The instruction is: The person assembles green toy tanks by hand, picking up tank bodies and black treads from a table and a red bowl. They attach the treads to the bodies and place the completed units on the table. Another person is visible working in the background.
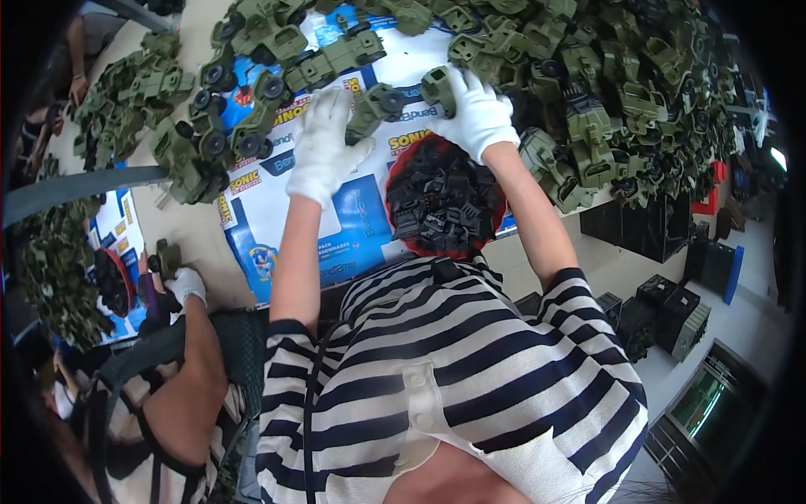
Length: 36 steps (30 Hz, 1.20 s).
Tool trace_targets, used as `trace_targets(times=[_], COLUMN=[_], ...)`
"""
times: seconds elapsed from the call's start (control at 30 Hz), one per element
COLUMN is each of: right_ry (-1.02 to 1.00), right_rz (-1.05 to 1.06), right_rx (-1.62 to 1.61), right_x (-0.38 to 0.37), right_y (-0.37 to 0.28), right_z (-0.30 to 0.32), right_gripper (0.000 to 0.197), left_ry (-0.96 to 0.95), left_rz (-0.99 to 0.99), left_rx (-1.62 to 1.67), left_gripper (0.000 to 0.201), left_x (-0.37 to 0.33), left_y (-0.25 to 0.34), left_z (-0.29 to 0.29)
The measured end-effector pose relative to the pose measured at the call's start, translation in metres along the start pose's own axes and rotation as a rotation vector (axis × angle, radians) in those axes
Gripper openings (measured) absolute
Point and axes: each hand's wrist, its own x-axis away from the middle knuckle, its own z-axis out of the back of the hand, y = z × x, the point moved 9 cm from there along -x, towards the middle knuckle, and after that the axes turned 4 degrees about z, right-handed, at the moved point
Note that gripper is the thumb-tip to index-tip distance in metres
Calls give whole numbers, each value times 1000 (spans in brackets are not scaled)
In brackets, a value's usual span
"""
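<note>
My left hand [327, 144], in a white glove, lies with its fingers stretched out over the printed sheets, and its thumb points toward a small olive-green toy vehicle [384, 101]. My right hand [480, 111], gloved too, has its fingers apart. Its index finger touches or almost touches another green toy vehicle [437, 89]; no grip on it shows. Close to my body, below the right hand, a red round basket [391, 181] is heaped with black plastic toy parts [443, 197].
Piles of green toy vehicles [588, 101] cover the table's far and right sides, with more [138, 84] at the left. A grey strap or bar [84, 191] crosses on the left. A co-worker's gloved hand [186, 286] is at lower left. Black crates [672, 311] stand at right.
</note>
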Motion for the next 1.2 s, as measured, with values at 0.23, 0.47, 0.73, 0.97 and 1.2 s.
trace_targets(times=[0.23,0.47,0.73,0.97,1.2], right_ry=[-164,83,320,-211,-106], right_rz=[-235,-72,19,25,366], right_rx=[-224,-1112,-824,-491,-116], right_x=[6,-71,-149,14,97], right_y=[62,56,42,32,-58], right_z=[-24,59,121,-17,-50], right_gripper=[78,90,69,38,59], left_ry=[-528,-261,-92,-450,-352], left_rz=[363,462,497,610,670], left_rx=[693,-148,-156,-168,257], left_gripper=[90,100,114,120,110], left_x=[-20,34,87,90,95], left_y=[-64,-61,-45,-53,-79], left_z=[-127,-38,-20,-43,-79])
